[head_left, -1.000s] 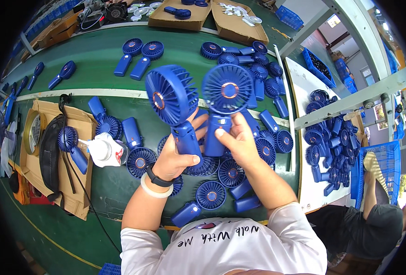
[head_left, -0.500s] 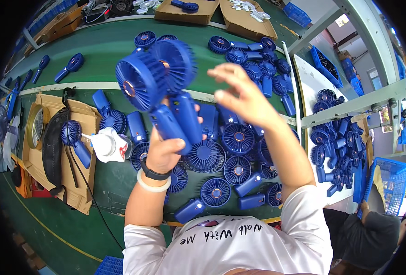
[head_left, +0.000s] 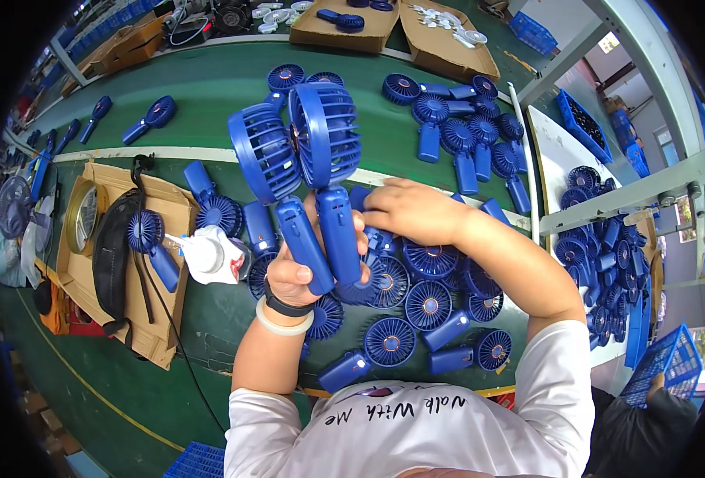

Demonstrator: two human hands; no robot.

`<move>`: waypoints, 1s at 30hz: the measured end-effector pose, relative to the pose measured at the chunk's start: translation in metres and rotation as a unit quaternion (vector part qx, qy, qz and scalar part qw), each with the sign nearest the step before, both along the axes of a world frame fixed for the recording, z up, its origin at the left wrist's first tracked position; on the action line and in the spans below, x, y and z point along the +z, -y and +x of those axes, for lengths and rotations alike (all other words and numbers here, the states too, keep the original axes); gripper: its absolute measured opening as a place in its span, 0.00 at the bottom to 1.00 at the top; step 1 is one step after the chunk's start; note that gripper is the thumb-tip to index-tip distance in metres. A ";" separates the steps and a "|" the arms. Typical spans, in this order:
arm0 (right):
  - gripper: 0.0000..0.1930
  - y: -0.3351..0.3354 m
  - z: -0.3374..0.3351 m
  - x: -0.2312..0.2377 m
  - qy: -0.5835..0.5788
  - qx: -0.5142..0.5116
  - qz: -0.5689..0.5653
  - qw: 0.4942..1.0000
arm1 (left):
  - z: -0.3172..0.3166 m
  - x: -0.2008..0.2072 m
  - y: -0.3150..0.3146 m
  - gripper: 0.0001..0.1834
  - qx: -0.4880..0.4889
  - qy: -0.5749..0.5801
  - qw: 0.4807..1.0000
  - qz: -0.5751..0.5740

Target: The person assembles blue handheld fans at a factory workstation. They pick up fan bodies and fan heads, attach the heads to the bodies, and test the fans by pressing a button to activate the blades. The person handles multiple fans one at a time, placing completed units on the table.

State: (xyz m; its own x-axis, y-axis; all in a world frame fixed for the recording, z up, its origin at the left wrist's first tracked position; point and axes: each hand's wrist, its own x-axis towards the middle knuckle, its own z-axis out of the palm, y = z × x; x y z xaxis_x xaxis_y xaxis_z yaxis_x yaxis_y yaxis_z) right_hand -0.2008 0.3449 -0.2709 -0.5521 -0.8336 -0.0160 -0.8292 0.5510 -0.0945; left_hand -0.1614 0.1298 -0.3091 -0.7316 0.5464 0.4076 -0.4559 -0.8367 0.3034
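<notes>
Two blue handheld fans are pinched together by their handles in my left hand [head_left: 292,275]: the left fan [head_left: 303,245] and the right fan [head_left: 339,233]. Both stand upright with their round caged heads at the top, side by side. My right hand [head_left: 416,211] is just right of them, low over a pile of blue fans [head_left: 428,305]. Its fingers curl down onto the handle of a blue handheld fan [head_left: 359,197] in the pile, partly hidden behind the hand and the held fans.
A white bottle [head_left: 209,255] and a cardboard tray [head_left: 173,299] with a black pouch [head_left: 113,259] lie to the left. More fans [head_left: 457,135] sit on the green belt [head_left: 209,88] beyond. At right, a metal frame [head_left: 631,185] rises near another fan heap [head_left: 607,247] and a person with a blue basket [head_left: 663,366].
My right hand has come down from the air onto the pile of fans. The two fans in my left hand have turned more upright. The view has shifted slightly.
</notes>
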 end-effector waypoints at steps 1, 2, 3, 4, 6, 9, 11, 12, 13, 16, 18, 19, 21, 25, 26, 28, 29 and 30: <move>0.16 -0.005 0.004 0.009 -0.003 -0.019 -0.008 1.000 | 0.001 0.000 0.001 0.52 -0.001 -0.002 1.000 -0.002; 0.21 -0.013 0.008 0.018 -0.027 -0.034 -0.024 0.999 | 0.003 0.000 0.002 0.52 -0.001 -0.005 1.000 -0.004; 0.23 -0.018 0.014 0.023 -0.005 -0.087 -0.034 0.996 | 0.004 0.001 0.002 0.52 -0.001 -0.007 1.000 -0.006; 0.25 -0.023 0.020 0.027 0.017 -0.139 -0.043 0.989 | 0.005 0.002 0.001 0.52 -0.004 -0.009 1.000 0.013; 0.27 -0.046 0.026 0.018 0.037 -0.181 -0.142 0.973 | 0.004 0.003 -0.001 0.52 -0.026 -0.022 0.999 0.019; 0.28 -0.055 0.047 0.003 0.499 -0.249 -0.570 0.604 | 0.004 0.000 -0.005 0.53 -0.039 -0.036 0.998 0.034; 0.29 -0.042 0.063 0.007 0.562 -0.178 -0.652 0.477 | 0.005 -0.001 -0.006 0.54 -0.037 -0.040 0.998 0.028; 0.29 -0.037 0.069 0.009 0.557 -0.173 -0.652 0.484 | 0.007 0.000 -0.004 0.54 -0.032 -0.039 0.999 0.012; 0.29 -0.031 0.076 0.014 0.550 -0.169 -0.653 0.492 | 0.008 0.000 -0.003 0.54 -0.030 -0.039 0.999 -0.003; 0.23 -0.020 0.087 0.019 0.497 -0.266 -0.654 0.505 | 0.008 0.000 -0.002 0.56 -0.025 -0.045 0.998 -0.038; 0.21 -0.019 0.092 0.020 0.449 -0.290 -0.646 0.545 | 0.009 0.002 -0.005 0.57 -0.023 -0.041 0.997 -0.055; 0.21 -0.017 0.095 0.021 0.407 -0.306 -0.638 0.577 | 0.010 0.003 -0.007 0.57 -0.024 -0.039 0.997 -0.061; 0.22 -0.014 0.097 0.008 0.382 -0.295 -0.657 0.579 | 0.012 0.004 -0.005 0.56 -0.011 -0.031 0.998 -0.061; 0.24 -0.010 0.094 0.010 0.358 -0.290 -0.668 0.584 | 0.011 0.001 -0.008 0.51 -0.018 -0.033 0.996 -0.077; 0.24 -0.011 0.094 0.010 0.353 -0.287 -0.671 0.585 | 0.011 0.003 -0.010 0.45 -0.021 -0.030 0.996 -0.087; 0.24 -0.014 0.095 0.009 0.369 -0.291 -0.669 0.575 | 0.013 0.008 -0.012 0.41 -0.020 -0.023 0.995 -0.098; 0.23 -0.015 0.094 0.007 0.360 -0.291 -0.671 0.579 | 0.013 0.008 -0.013 0.41 -0.017 -0.027 0.994 -0.104; 0.23 -0.015 0.095 0.003 0.352 -0.292 -0.673 0.581 | 0.014 0.007 -0.014 0.42 -0.015 -0.030 0.993 -0.109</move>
State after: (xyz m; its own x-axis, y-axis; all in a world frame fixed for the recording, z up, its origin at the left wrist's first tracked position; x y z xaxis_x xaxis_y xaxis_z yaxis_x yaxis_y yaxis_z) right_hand -0.1057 0.3601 -0.2681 -0.9989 -0.0254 0.0404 -0.0329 -0.2458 -0.9688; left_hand -0.1476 0.1441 -0.3022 -0.6917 0.6479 0.3192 -0.4556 -0.7343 0.5032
